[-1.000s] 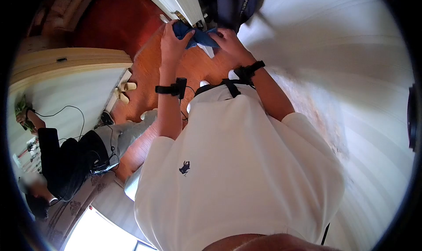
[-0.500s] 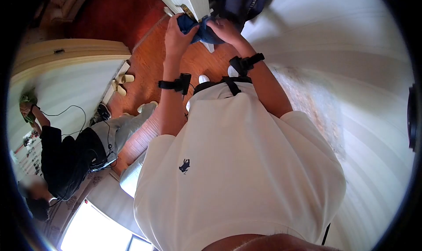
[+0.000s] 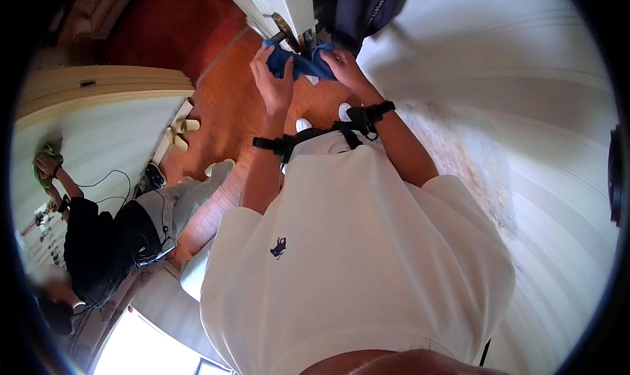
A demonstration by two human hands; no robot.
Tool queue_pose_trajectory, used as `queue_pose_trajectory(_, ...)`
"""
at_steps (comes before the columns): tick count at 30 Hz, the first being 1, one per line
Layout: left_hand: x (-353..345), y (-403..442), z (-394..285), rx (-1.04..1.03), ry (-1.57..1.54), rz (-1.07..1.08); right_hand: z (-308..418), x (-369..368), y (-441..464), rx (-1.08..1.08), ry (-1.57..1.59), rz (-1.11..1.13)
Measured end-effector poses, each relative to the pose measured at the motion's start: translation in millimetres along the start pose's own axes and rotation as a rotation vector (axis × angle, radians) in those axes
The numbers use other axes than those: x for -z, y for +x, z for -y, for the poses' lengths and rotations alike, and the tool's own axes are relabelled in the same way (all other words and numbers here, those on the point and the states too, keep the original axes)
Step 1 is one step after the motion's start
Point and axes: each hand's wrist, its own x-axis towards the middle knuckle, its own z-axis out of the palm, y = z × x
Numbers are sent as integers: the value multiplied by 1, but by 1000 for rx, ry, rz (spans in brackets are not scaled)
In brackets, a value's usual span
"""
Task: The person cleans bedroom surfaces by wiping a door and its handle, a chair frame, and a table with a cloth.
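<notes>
A blue cloth (image 3: 304, 66) is stretched between my two hands, just in front of the edge of a white door (image 3: 296, 4). My left hand (image 3: 273, 85) grips one end of it, the thumb pressed against the fabric. At the other end my right hand (image 3: 345, 68) has bunched the cloth under its fingers. A brass-coloured door handle (image 3: 285, 28) sticks out from the door right above the cloth; whether the fabric touches it I cannot tell. Black straps with small devices sit on both wrists.
On the left another person (image 3: 108, 237) in a black top holds a green cloth (image 3: 47, 165) against the white wall. Pale slippers (image 3: 177, 135) lie on the wooden floor (image 3: 220, 122). A dark bag or garment (image 3: 367, 11) hangs beyond the door; a white wall (image 3: 551, 145) runs along my right.
Both hands have come back a little toward my body with the cloth, which now spans a wider gap between them. More of the door handle shows.
</notes>
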Motion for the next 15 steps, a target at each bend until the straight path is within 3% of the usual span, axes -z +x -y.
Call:
queue_pose_trajectory(1,3,-5,2,226,-127,-11,6,1,-2,-99,24,-39)
queue_pose_trajectory(2,5,-5,5,300,-238,-44,14,-1,1,-93,19,-42)
queue_pose_trajectory(3,3,-2,9,297,-246,-39,22,-7,5,22,93,-72)
queue_pose_trajectory(5,5,12,-3,525,-537,-187,41,-3,10,130,168,-95)
queue_pose_trajectory(6,-2,19,13,592,-686,-140,52,3,9,187,-147,-68)
queue_pose_trajectory(8,-12,21,16,647,-742,-88,62,7,12,264,-636,-5)
queue_pose_trajectory(13,-15,23,3,745,-773,125,73,0,4,283,-666,-47)
queue_pose_trajectory(15,-25,12,38,664,-810,170,63,-2,0,265,-660,-69)
